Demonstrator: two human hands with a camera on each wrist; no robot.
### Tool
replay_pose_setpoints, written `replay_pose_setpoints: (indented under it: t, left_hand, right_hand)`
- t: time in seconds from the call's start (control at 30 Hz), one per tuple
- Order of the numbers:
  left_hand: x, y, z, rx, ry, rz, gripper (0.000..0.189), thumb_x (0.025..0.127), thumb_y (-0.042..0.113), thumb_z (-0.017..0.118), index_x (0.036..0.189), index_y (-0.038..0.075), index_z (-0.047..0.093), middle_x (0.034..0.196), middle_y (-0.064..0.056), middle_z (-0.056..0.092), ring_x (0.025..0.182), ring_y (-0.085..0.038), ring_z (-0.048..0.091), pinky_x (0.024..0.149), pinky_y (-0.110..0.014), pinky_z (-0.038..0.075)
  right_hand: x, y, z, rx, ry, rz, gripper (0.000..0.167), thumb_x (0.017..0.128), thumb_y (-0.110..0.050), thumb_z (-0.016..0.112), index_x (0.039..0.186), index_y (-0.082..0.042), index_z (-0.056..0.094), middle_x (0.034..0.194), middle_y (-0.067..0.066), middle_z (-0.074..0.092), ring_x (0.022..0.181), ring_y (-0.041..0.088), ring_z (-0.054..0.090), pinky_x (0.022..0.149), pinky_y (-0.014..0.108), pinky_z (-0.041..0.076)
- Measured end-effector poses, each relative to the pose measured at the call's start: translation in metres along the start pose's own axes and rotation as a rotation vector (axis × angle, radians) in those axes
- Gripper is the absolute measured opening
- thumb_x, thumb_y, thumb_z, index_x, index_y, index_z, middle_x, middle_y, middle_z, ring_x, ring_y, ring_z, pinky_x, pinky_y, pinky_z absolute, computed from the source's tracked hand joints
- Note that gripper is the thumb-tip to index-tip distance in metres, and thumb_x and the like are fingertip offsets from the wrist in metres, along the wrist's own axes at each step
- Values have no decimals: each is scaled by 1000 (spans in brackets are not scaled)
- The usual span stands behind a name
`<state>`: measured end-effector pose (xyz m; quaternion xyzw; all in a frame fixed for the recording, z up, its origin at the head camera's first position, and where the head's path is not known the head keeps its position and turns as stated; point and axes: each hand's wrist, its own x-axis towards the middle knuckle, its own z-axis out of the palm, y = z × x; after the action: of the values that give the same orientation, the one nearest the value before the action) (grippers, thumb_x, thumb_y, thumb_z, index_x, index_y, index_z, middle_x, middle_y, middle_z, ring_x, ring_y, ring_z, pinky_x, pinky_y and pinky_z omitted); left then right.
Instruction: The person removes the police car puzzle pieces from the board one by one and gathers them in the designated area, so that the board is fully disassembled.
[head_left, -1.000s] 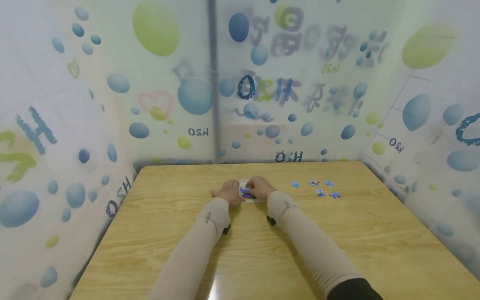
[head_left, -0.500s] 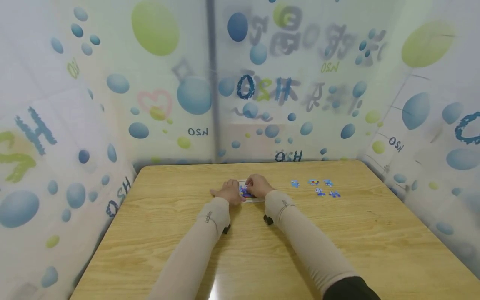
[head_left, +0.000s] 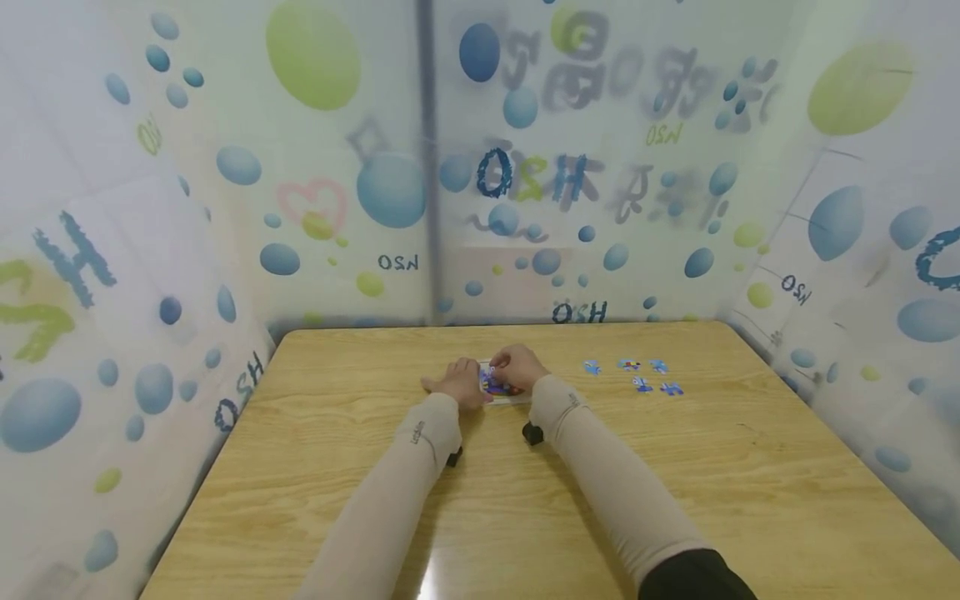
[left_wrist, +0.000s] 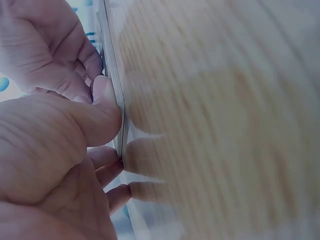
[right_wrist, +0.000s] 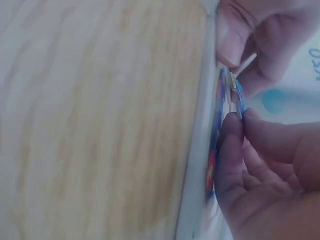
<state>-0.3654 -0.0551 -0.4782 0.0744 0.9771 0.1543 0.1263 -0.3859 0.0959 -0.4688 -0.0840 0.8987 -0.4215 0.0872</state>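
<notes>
In the head view, a small puzzle board (head_left: pixel 512 400) with a pale border and a partly visible blue, colourful picture lies on the table between both hands. My left hand (head_left: pixel 459 384) rests at its left side, fingers spread; the left wrist view has the thumb (left_wrist: pixel 106 107) pressing on the board's edge (left_wrist: pixel 116 75) and other fingertips touching the tabletop. My right hand (head_left: pixel 520 367) is over the board. Seen from the right wrist, its thumb and finger pinch a thin blue puzzle piece (right_wrist: pixel 240 97), tilted against the board's picture side. Fingers partly hide the picture.
Several loose blue puzzle pieces lie right of the board, among them one piece (head_left: pixel 592 367) nearest the hands and another piece (head_left: pixel 671 388) farther right. The wooden table (head_left: pixel 495 508) reaches back to a curtain (head_left: pixel 337 233) printed with bubbles, which also hangs along both sides.
My right hand has shifted slightly away from me and to the left over the board, showing more of the picture. The left hand stays in place, and the loose pieces lie as before.
</notes>
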Motion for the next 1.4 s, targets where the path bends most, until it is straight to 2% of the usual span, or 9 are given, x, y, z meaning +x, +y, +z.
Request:
replay_pose_setpoints:
  t: [0.17, 0.3, 0.7, 0.93, 1.13, 1.4]
  left_hand:
    - [0, 1, 0, 10, 0, 1, 75, 94, 47, 70, 151, 9, 39, 159, -8, 35, 148, -28, 28, 107, -83, 13]
    - [-2, 3, -2, 0, -7, 5, 75, 95, 46, 70, 151, 8, 39, 160, -9, 35, 148, -28, 28, 108, -83, 13]
    - [3, -3, 4, -9, 0, -8, 76, 95, 46, 68, 153, 9, 36, 162, -10, 32, 150, -29, 25, 107, -83, 10]
    - [-1, -3, 2, -7, 2, -4, 76, 95, 46, 69, 153, 9, 36, 159, -10, 35, 148, -30, 29, 107, -83, 11]
    - [-2, -3, 0, -7, -5, -1, 76, 97, 45, 67, 156, 10, 34, 163, -10, 30, 151, -30, 24, 108, -83, 11]
    - [1, -2, 1, -15, -8, -2, 77, 97, 45, 66, 157, 10, 32, 164, -11, 28, 152, -30, 22, 108, -83, 9]
  right_hand:
    - [-1, 3, -4, 169, -30, 55, 21, 97, 2, 64, 117, 4, 68, 108, 17, 69, 92, 24, 71, 81, 33, 59]
    - [-1, 5, -7, 236, -24, 80, 22, 96, 4, 64, 118, 6, 67, 108, 18, 68, 90, 23, 71, 79, 32, 60]
    - [-5, 10, -19, 228, 12, 92, 20, 95, 7, 63, 115, 8, 66, 104, 17, 65, 88, 23, 67, 79, 29, 60]
    - [-9, 15, -24, 188, -7, 107, 19, 97, 5, 63, 116, 6, 66, 104, 16, 66, 87, 19, 66, 77, 27, 58]
    - [-13, 19, -31, 153, 5, 107, 18, 97, 4, 63, 115, 5, 66, 105, 15, 65, 90, 20, 64, 78, 27, 57]
    - [-18, 26, -41, 196, -3, 130, 18, 99, 5, 60, 116, 5, 64, 106, 14, 63, 88, 20, 64, 78, 28, 58]
